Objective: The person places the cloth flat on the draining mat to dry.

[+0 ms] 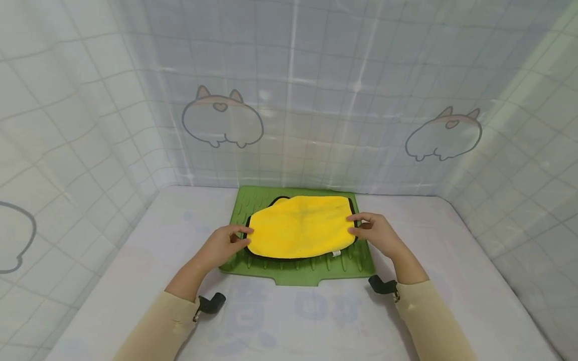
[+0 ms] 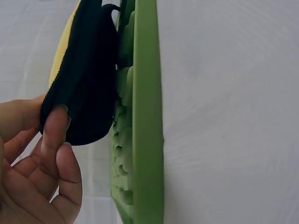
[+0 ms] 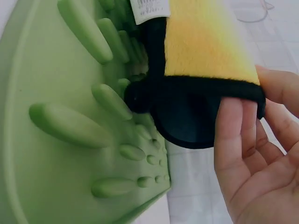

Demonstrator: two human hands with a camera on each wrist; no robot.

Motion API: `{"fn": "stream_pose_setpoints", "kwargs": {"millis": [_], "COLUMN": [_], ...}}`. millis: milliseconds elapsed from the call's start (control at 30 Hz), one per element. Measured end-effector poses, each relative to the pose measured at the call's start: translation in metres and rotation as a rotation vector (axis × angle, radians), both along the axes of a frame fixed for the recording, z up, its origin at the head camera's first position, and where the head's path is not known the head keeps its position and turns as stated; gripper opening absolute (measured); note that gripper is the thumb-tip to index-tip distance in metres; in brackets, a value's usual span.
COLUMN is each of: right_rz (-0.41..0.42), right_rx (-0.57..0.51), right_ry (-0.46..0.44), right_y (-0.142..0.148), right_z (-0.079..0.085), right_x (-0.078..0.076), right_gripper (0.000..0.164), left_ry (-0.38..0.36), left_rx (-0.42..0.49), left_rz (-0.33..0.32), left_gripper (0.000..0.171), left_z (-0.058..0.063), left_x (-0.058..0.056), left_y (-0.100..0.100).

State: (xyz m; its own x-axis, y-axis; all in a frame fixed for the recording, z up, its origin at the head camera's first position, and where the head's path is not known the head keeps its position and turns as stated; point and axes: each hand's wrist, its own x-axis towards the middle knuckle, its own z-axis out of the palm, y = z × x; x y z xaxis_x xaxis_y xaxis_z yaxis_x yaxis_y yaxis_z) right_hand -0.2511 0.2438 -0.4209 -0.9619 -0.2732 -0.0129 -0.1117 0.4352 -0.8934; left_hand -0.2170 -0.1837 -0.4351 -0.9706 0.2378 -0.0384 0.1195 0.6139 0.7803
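Note:
Over the ridged green draining mat (image 1: 298,280) I hold up a fuzzy yellow cloth (image 1: 298,225) with black edging, dark on its underside. My left hand (image 1: 224,244) pinches its left edge; in the left wrist view, fingertips lie against the dark side of the cloth (image 2: 91,84). At the opposite edge my right hand (image 1: 377,233) grips the black border between thumb and fingers. Close up in the right wrist view, a white label (image 3: 150,9) hangs from the cloth's seam. A black-rimmed curve of fabric (image 1: 280,199) shows behind the cloth's upper left.
The mat lies on a pale patterned table cover (image 1: 289,321), with a short tab toward me. Tall grid-patterned sheets (image 1: 316,125) enclose the back and both sides. Black wrist devices (image 1: 212,303) stick out beside both sleeves.

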Motion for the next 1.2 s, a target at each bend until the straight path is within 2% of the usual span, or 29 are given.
{"fn": "stream_pose_setpoints", "kwargs": {"millis": [200,367,500,600,833,1067,1200], "right_rz": [0.006,0.046,0.084,0.096,0.173,0.158,0.184], "right_rx": [-0.024,0.033,0.099,0.121,0.141,0.165,0.182], "right_ry": [-0.027,-0.097,-0.098,-0.088,-0.166,-0.181,-0.193], "right_y": [0.004,0.003,0.002,0.002,0.002,0.001,0.003], "right_z": [-0.003,-0.014,-0.019,-0.018,-0.013,-0.015,-0.015], "right_x": [-0.002,-0.005,-0.006,-0.004,0.003,0.008,0.01], "right_gripper": [0.037,0.036,0.037,0.038,0.037,0.036,0.037], "left_ry": [-0.018,-0.046,-0.057,-0.059,-0.09,-0.096,-0.105], "left_rx": [-0.005,-0.066,-0.117,-0.136,-0.164,-0.205,-0.212], "left_rz": [-0.006,-0.026,-0.038,-0.036,-0.046,-0.048,-0.059], "left_gripper": [0.033,0.032,0.033,0.034,0.039,0.042,0.044], "left_z": [0.0,-0.003,-0.007,-0.008,-0.006,-0.004,-0.003], "left_x": [0.0,0.0,0.001,0.001,0.004,0.006,0.008], "left_y": [-0.001,0.0,0.002,0.004,0.008,0.011,0.011]}}
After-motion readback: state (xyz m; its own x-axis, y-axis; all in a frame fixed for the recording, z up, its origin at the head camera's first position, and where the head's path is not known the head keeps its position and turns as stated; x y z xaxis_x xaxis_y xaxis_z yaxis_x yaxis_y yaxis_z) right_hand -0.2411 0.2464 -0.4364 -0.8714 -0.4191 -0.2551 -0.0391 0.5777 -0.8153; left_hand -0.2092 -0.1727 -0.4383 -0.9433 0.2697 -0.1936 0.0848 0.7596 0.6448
